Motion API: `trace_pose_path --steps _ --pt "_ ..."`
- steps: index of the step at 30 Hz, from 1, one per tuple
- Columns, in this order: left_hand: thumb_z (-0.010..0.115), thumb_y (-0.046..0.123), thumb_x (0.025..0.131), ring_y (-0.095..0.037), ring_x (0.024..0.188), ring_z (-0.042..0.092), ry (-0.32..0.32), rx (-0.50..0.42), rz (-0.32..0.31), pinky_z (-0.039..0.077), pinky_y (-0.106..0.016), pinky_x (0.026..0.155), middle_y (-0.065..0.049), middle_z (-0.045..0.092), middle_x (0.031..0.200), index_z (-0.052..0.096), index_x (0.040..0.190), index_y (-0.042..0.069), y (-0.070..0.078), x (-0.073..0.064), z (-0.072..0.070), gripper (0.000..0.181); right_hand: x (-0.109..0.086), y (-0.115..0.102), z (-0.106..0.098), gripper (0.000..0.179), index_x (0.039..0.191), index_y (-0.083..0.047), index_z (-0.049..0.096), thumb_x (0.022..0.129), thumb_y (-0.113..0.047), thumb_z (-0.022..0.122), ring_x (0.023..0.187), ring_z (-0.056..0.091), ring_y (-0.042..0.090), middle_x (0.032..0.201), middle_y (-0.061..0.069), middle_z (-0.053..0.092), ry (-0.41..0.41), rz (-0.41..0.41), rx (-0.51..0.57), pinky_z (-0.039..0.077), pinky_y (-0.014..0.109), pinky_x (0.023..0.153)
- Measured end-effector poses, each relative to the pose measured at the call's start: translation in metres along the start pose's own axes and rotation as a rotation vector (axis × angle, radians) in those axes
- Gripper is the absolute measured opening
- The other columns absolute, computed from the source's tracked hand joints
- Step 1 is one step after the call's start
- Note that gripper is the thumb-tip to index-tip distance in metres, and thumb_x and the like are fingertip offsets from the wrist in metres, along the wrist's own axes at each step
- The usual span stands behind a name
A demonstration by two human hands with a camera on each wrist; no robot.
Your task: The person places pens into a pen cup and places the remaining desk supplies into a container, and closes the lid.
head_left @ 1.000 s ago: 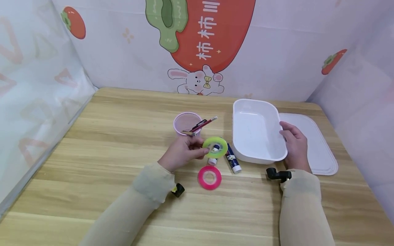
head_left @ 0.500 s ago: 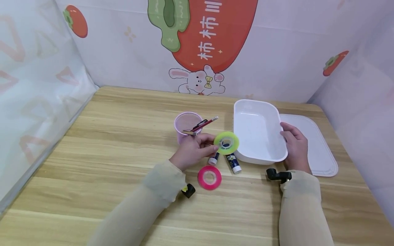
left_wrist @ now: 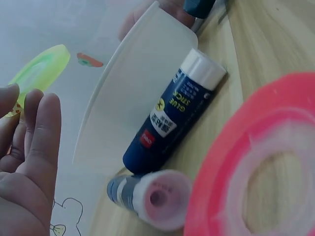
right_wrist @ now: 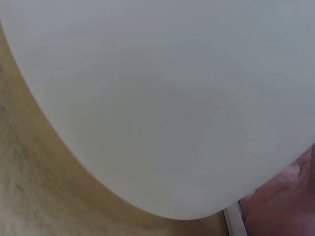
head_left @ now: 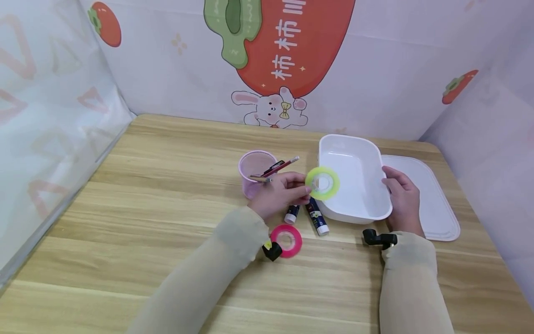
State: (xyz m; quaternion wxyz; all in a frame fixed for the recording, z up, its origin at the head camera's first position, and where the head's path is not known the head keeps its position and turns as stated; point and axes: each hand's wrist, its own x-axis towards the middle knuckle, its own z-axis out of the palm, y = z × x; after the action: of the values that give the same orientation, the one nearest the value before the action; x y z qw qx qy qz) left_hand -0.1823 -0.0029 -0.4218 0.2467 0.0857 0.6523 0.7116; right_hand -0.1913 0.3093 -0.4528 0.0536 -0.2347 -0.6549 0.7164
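My left hand (head_left: 280, 194) pinches a roll of yellow-green tape (head_left: 334, 176) by its near edge, in the air over the left rim of a white plastic box (head_left: 354, 185). In the left wrist view the thumb and fingers (left_wrist: 44, 132) hold the tape roll (left_wrist: 58, 61) clear of the table. My right hand (head_left: 402, 199) grips the right wall of the box, thumb over the rim. Below the left hand lie two glue sticks (head_left: 319, 220) and a roll of pink-red tape (head_left: 297, 241), partly covered by the left wrist camera.
A pink mesh pen cup (head_left: 250, 185) holding pencils and a black-clipped item stands just behind the left hand. The white lid (head_left: 438, 204) lies flat to the right of the box, partly under the right hand. A printed curtain (head_left: 167, 83) closes off the back.
My left hand has carried the yellow-green tape to the right, from above the glue sticks to over the box's left rim. The right hand keeps its hold on the box.
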Motion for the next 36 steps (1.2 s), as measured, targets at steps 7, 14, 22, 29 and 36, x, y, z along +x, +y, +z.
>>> trace_pose_path --steps 7,14,22,29,36 --pt "0.071 0.006 0.093 -0.019 0.085 0.072 0.050 -0.080 0.004 0.061 -0.031 0.082 -0.013 0.072 0.099 0.069 0.115 0.004 0.004 0.010 0.014 0.023 0.001 0.000 0.001 0.037 0.140 -0.022 0.061 0.103 -0.023 0.056 0.141 0.041 0.014 0.153 -0.004 0.045 -0.007 -0.007 0.005 0.051 0.012 0.086" --pt "0.072 0.004 0.092 -0.017 0.079 0.072 0.110 -0.145 -0.022 0.061 -0.032 0.079 -0.012 0.073 0.095 0.071 0.111 0.003 -0.002 0.016 0.020 0.019 0.003 0.001 0.001 0.046 0.145 -0.021 0.055 0.100 -0.022 0.064 0.136 0.047 0.017 0.150 0.002 0.049 0.001 -0.023 0.025 0.053 0.012 0.082" --pt "0.071 0.004 0.093 -0.017 0.079 0.071 0.098 -0.172 -0.028 0.061 -0.032 0.080 -0.012 0.071 0.098 0.070 0.113 0.002 -0.008 0.021 0.025 0.020 0.006 0.002 -0.002 0.042 0.140 -0.024 0.061 0.099 -0.028 0.065 0.138 0.046 0.015 0.152 -0.003 0.048 0.019 0.010 -0.003 0.053 0.012 0.080" --pt "0.072 0.007 0.092 -0.017 0.079 0.072 0.114 -0.183 -0.067 0.061 -0.031 0.079 -0.011 0.069 0.098 0.071 0.109 0.005 -0.011 0.028 0.028 0.017 0.006 0.002 -0.003 0.041 0.140 -0.022 0.062 0.099 -0.025 0.066 0.139 0.045 0.016 0.152 -0.002 0.048 0.009 0.001 0.045 0.053 0.013 0.081" --pt "0.072 0.009 0.092 -0.018 0.079 0.072 0.119 -0.223 -0.100 0.061 -0.032 0.079 -0.011 0.070 0.099 0.071 0.110 0.006 -0.014 0.032 0.026 0.017 0.007 0.002 -0.001 0.041 0.139 -0.022 0.062 0.099 -0.025 0.066 0.139 0.044 0.015 0.152 -0.003 0.048 0.008 0.001 0.050 0.053 0.013 0.081"
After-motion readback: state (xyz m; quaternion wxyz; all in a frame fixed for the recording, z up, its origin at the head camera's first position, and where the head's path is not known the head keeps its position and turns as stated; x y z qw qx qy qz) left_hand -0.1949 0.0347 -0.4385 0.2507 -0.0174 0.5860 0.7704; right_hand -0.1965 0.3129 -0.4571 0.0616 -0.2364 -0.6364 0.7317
